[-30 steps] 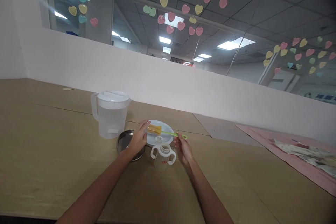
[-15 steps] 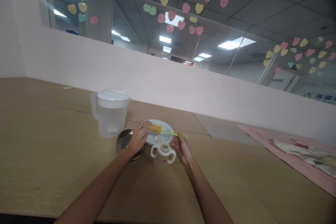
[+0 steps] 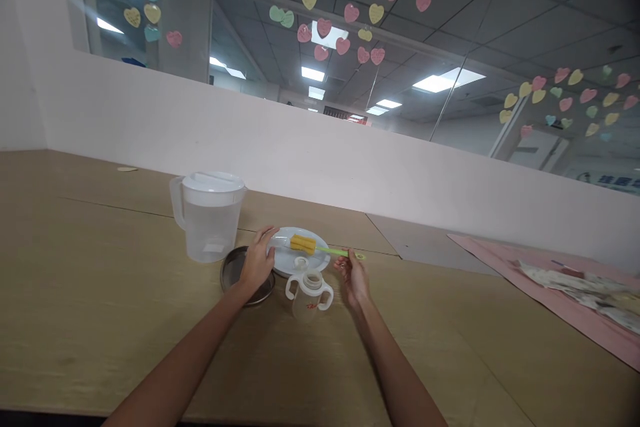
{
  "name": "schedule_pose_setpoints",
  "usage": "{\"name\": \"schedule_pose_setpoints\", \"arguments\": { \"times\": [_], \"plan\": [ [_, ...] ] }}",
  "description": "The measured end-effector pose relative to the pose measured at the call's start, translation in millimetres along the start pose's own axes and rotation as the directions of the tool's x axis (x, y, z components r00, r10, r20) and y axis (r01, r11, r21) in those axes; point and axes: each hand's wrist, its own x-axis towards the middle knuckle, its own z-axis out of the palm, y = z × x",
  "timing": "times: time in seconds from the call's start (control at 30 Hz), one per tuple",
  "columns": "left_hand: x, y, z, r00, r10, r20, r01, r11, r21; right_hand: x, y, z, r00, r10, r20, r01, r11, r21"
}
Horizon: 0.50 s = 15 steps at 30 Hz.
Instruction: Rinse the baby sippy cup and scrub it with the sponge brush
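My right hand (image 3: 354, 277) pinches the thin green handle of a yellow sponge brush (image 3: 303, 244), near the looped end. The sponge head is over a white plate (image 3: 286, 265); I cannot tell whether it touches the plate. At the plate's left side is my left hand (image 3: 259, 260), fingers stretched and thumb apart, away from the sponge. A faint pale shape by its fingertips is unclear. In front of the plate stands a clear two-handled baby bottle (image 3: 306, 303), upright with its mouth uncovered. A small white ring (image 3: 301, 263) lies near the plate's front rim.
Left of the plate stands a lidded translucent pitcher (image 3: 213, 220). A round dark metal tray (image 3: 233, 271) lies partly under my left hand and forearm. To the right, a pink mat (image 3: 480, 250) bears crumpled cloth. A low white wall (image 3: 300, 153) with windows above bounds the table.
My left hand has moved left, off the sponge head. My right hand has shifted right with the brush, so more of the yellow sponge shows.
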Motion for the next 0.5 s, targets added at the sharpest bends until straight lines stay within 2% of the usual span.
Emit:
{"name": "schedule_pose_setpoints", "arguments": {
  "times": [0.1, 0.33, 0.5],
  "plan": [
    [-0.1, 0.6, -0.7, 1.000, -0.010, -0.017, 0.010, 1.000, 0.019, -0.8, 0.0, 1.8, 0.999, 0.032, -0.020, -0.030, 0.996, 0.081],
    [0.4, 2.9, -2.7, 0.992, -0.023, -0.122, 0.028, 0.999, 0.039, -1.1, -0.1, 3.8, 0.999, 0.018, -0.027, -0.016, 0.997, 0.075],
    [0.2, 2.2, -1.4, 0.996, -0.014, -0.091, 0.018, 0.999, 0.045, -0.9, 1.8, 3.2, 0.999, 0.011, -0.032, -0.010, 1.000, 0.021]
  ]
}}
